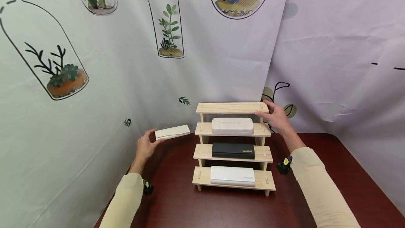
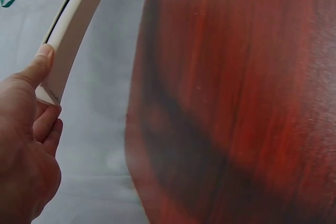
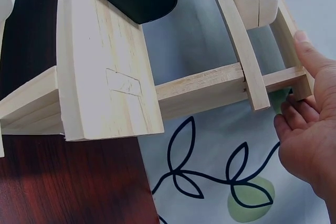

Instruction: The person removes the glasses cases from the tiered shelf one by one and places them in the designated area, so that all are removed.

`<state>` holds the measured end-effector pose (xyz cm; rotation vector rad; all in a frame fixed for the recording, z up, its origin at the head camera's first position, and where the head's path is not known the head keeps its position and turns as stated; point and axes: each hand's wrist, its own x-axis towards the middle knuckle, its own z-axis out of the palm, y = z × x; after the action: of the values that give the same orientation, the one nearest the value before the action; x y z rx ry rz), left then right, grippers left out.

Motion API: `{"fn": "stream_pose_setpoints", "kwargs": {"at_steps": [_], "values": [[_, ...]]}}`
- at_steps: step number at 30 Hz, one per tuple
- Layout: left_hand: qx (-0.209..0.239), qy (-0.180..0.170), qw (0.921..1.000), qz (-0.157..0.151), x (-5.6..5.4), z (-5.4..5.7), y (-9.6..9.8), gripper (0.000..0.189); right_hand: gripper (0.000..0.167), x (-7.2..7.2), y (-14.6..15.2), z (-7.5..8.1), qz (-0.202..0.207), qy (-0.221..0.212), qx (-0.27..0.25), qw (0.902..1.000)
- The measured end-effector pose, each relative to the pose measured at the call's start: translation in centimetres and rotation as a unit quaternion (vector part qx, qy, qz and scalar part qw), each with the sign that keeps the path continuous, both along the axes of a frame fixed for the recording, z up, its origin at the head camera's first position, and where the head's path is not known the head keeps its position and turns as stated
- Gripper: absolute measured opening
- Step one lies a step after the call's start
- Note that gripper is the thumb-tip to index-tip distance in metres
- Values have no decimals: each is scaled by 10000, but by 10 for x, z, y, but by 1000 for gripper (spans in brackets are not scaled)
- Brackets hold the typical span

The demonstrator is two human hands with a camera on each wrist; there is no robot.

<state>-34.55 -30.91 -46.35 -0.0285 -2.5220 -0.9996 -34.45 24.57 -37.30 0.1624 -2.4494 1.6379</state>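
Observation:
My left hand (image 1: 146,147) pinches one end of a cream-white, long glasses case (image 1: 172,132) and holds it up at the left of a wooden step rack (image 1: 201,152). In the left wrist view the thumb lies on the narrow side of the case (image 2: 74,35), with fingers under its end. My right hand (image 1: 277,116) grips the right end of the rack's top shelf (image 1: 229,107), thumb at the front. On the lower shelves sit a pale pinkish case (image 1: 232,126), a black case (image 1: 232,150) and a white case (image 1: 232,176).
The rack stands on a dark red wooden table (image 1: 177,207). Behind it hangs a pale cloth (image 1: 205,69) printed with plants in jars, and another light cloth (image 1: 341,80) covers the right side. Small dark devices sit at both wrists.

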Motion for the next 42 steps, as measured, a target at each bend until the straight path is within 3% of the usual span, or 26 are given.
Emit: {"fn": "stream_pose_setpoints", "kwargs": {"at_steps": [16, 23, 42], "values": [[-124, -487, 9987, -104, -3, -24, -2, 67, 91, -2, 1, -2, -16, 16, 17, 10000], [-125, -753, 9970, -142, -3, -29, -1, 67, 91, -1, 1, -3, 5, 68, 79, 9999], [-186, -1044, 9941, -207, -11, -38, 1, 69, 89, -2, 0, -2, -37, 32, 65, 10000]]}}
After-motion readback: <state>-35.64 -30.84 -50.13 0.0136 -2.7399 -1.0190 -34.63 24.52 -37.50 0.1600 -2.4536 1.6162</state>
